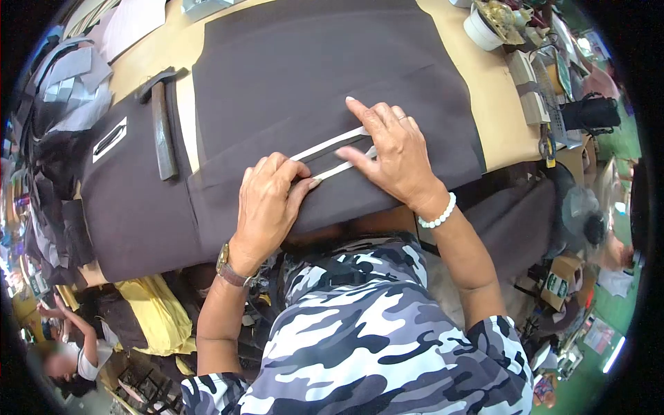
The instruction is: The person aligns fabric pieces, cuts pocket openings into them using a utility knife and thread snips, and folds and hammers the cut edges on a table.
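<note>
1. Green floor (626,304) and clutter ring the edges, but the lens bends it all and the black border chops bits off. Another person (86,349) at lower left is tiny and partly blurred, so no clue what they're doing.
2. Pale table (501,124), mostly covered, bare wood showing at the right and upper left.
3. Dark cloth (311,69) spread over it, under both hands. A second panel (138,228) sits to its left; hard to make out how the two overlap.
4. Hammer (163,131) lies left of the hands, well apart from them.
5. Right hand (394,152): loosely open, forefinger out, thumb spread well away from it. Palm's hidden, but I don't see it gripping anything.
6. Left hand (266,197): fingers curled, thumb and forefinger nearly together. They're at the strips' left ends, but can't tell if that's a pinch or just pressing.
7. White strips (328,144), two of them, run roughly parallel across the cloth between the hands. Left ends are at the left fingertips; right ends disappear under the right hand.
</note>
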Tool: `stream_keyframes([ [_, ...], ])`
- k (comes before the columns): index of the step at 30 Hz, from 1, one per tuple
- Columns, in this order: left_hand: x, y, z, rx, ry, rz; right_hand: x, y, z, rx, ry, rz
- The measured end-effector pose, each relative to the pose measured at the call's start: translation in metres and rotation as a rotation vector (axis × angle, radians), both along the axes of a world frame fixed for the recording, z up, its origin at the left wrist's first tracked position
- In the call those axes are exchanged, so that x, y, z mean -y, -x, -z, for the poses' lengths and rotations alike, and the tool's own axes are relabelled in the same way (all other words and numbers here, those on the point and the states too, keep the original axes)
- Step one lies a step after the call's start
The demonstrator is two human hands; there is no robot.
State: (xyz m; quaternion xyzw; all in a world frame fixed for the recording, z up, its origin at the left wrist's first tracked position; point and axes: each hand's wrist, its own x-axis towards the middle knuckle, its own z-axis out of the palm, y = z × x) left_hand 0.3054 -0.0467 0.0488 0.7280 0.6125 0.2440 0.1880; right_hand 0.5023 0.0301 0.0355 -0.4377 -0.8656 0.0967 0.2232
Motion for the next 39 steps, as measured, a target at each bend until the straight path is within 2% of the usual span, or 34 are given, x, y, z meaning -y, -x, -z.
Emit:
stream_keyframes([
  [3, -0.003, -0.001, 0.0, 0.011, -0.002, 0.01, 0.006, 0.006, -0.005, 0.004, -0.057, 0.025],
  [6, -0.002, 0.0, 0.0, 0.013, -0.007, 0.015, 0.0, 0.002, 0.004, -0.1, 0.037, 0.048],
  [9, -0.001, 0.0, 0.002, 0.008, -0.028, 0.014, 0.008, 0.01, -0.005, 0.023, -0.068, 0.04],
  [12, -0.001, 0.0, 0.002, -0.001, -0.034, 0.014, 0.01, 0.025, -0.001, -0.134, -0.073, -0.15],
  [13, 0.0, 0.001, 0.001, -0.007, -0.034, 0.02, 0.009, 0.028, 0.005, -0.213, 0.026, -0.189],
  [16, 0.005, 0.011, -0.005, -0.024, 0.032, 0.001, 0.005, 0.027, 0.009, -0.218, 0.145, -0.157],
  [23, 0.017, 0.033, -0.004, -0.003, 0.061, -0.005, 0.007, 0.029, 0.008, -0.177, -0.017, -0.205],
  [26, 0.017, 0.033, -0.003, -0.004, 0.04, -0.015, 0.003, 0.029, 0.006, -0.16, 0.103, -0.195],
  [29, 0.022, 0.032, -0.001, -0.002, -0.005, -0.078, 0.009, 0.038, 0.009, -0.055, -0.037, -0.116],
  [35, 0.022, 0.035, 0.005, -0.052, -0.073, -0.109, 0.006, 0.043, 0.003, -0.097, -0.012, -0.116],
  [39, 0.024, 0.036, 0.005, -0.046, -0.086, -0.122, 0.011, 0.047, 0.001, -0.015, -0.067, -0.096],
])
